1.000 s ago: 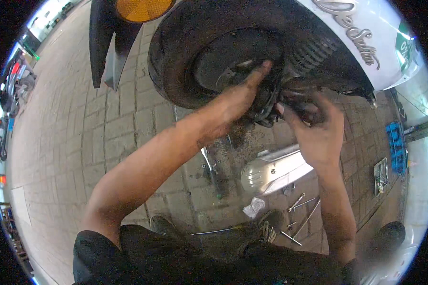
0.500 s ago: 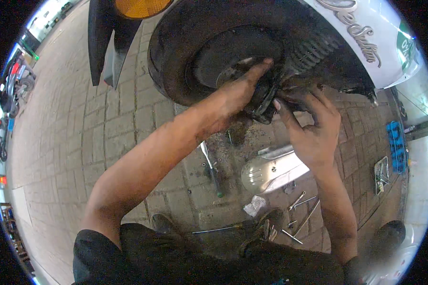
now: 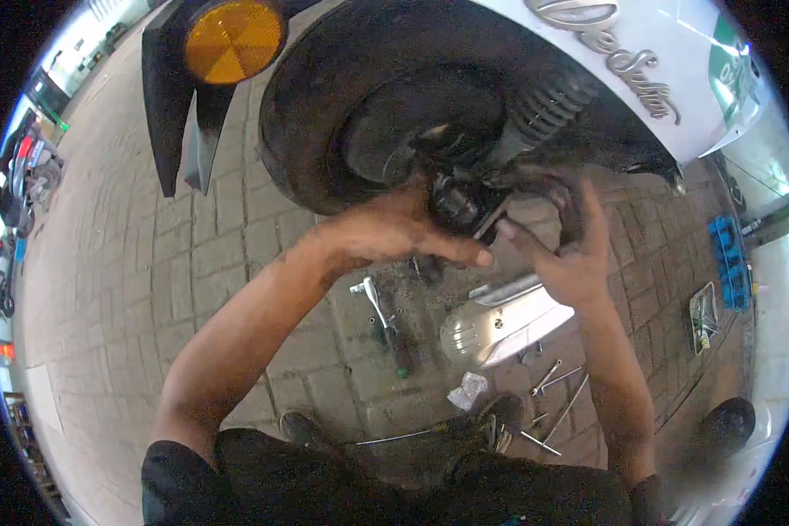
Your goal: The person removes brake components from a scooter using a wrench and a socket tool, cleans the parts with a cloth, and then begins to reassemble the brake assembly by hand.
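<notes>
My left hand (image 3: 412, 228) holds a dark, rounded part (image 3: 456, 203) low at the scooter's wheel (image 3: 381, 70), thumb stretched beneath it. On the same part's right side, my right hand (image 3: 570, 250) has its thumb pressed to the lower edge and fingers curled above, partly lost in shadow. The part sits just below a coiled suspension spring (image 3: 548, 114), beside the wheel hub; whether it is loose or attached I cannot tell. The scooter's white body panel (image 3: 684, 61) overhangs at upper right, and a black piece with a round orange reflector (image 3: 232, 42) at upper left.
Below my hands on the paving (image 3: 210, 263) lie a ratchet (image 3: 373, 302), a silver cover (image 3: 473, 337), a crumpled wrapper (image 3: 467, 390) and several wrenches (image 3: 548, 379). At right are a blue organiser (image 3: 729, 263) and metal tray (image 3: 703, 317). Parked scooters (image 3: 31, 167) stand far left.
My left hand has moved down from the hub to the part's underside, uncovering more of it. My right hand has shifted slightly left. The view has shifted slightly.
</notes>
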Demonstrator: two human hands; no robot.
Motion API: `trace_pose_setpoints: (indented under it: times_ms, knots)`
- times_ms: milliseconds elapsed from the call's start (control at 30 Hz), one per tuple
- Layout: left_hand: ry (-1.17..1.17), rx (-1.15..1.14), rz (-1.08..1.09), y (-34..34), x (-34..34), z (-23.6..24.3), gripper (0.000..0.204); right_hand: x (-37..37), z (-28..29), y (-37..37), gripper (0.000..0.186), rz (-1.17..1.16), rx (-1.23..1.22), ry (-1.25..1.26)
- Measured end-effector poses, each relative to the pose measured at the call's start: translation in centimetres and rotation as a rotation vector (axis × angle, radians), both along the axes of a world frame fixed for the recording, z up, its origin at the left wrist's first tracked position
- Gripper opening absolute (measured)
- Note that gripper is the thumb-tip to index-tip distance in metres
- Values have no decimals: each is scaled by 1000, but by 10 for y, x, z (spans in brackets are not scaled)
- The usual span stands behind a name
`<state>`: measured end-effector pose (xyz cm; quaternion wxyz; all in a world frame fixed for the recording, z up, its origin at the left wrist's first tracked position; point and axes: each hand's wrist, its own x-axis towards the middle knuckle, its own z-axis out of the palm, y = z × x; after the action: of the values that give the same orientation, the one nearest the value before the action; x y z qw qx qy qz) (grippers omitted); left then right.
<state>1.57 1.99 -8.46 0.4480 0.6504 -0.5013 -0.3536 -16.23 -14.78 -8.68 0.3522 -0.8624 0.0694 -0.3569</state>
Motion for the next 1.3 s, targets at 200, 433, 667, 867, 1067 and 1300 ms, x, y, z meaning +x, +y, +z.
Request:
trace_pose_setpoints:
  times_ms: [200, 433, 667, 867, 1067, 1300]
  knots:
    - [-160, 193, -258, -1, 22, 15, 103, 34, 28, -32, 73, 468, -72, 301]
    - [-427, -227, 198, 29, 13, 6, 74, 51, 34, -20, 61, 436, -85, 230]
    - [-877, -271, 270, 35, 22, -18, 47, 60, 29, -10, 57, 413, 6, 188]
    - [-797, -353, 304, 26, 12, -13, 39, 60, 21, -19, 51, 455, -85, 104]
    - [-740, -393, 301, 17, 20, -4, 40, 60, 13, -16, 41, 433, 388, 257]
    - [-441, -395, 432, 22, 22, -8, 33, 56, 4, 1, 42, 187, 293, 173]
